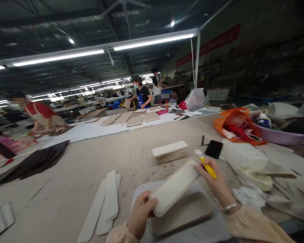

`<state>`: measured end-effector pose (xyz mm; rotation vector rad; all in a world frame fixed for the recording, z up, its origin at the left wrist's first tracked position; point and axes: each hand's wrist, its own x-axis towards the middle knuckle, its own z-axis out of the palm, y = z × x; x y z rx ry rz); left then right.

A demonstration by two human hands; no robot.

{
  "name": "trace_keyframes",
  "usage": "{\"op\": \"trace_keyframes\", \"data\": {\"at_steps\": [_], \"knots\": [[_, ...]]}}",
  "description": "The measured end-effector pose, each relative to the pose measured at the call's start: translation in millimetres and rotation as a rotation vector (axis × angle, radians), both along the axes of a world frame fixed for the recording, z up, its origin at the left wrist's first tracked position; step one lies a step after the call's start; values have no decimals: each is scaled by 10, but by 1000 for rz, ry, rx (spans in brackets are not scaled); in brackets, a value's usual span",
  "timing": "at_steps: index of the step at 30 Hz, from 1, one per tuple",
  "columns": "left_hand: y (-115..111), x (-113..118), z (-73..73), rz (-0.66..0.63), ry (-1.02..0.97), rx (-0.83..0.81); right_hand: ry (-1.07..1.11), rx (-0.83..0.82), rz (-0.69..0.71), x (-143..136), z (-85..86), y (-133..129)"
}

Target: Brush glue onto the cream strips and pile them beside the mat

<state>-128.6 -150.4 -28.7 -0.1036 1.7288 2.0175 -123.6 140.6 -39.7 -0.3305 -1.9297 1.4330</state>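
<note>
Peach sleeves (257, 222): nearest the camera along the bottom edge, at 4 and 8 o'clock from the held panel.
Left hand (142, 207): clenched on the panel's near end at 8 o'clock, thumb laid on top.
Right hand (214, 177): at 2 o'clock, fingers curled round a yellow-handled tool (209, 168) and also against the panel's far end.
Held panel (176, 187): cream, long, round-cornered; tilted, between both hands, above a taupe board.
Taupe board (186, 212): flat at 5 o'clock, on a pale sheet (220, 233).
Stack of panels (170, 147): piled at 12 o'clock, white piece on top.
Loose white strips (111, 194): overlapping on the table (96, 158) at 9 o'clock.
Black phone (214, 149): between 1 and 2 o'clock, just beyond the right hand.
Orange bag (220, 123): farther out between 1 and 2, standing open beside a purple basin (283, 135).
Crumpled paper (250, 197): at 3 o'clock.
Dark sheets (45, 157): fanned out near 10 o'clock.
Co-workers: bent over work at 10 in a red top (42, 109); at 11 in a blue apron (141, 98).
</note>
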Motion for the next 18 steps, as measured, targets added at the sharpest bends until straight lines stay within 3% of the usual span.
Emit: {"op": "trace_keyframes", "data": {"at_steps": [4, 7, 12, 18], "knots": [[203, -778, 334, -31, 227, -128, 7, 90, -43, -574, 128, 134], [412, -1339, 428, 31, 314, -210, 0, 182, -111, -943, 175, 265], [688, -2043, 365, 117, 378, -341, -35, 220, -179, -1413, 135, 446], [840, -2393, 151, 89, 424, -499, -84, 289, -211, -1747, -4, 520]]}}
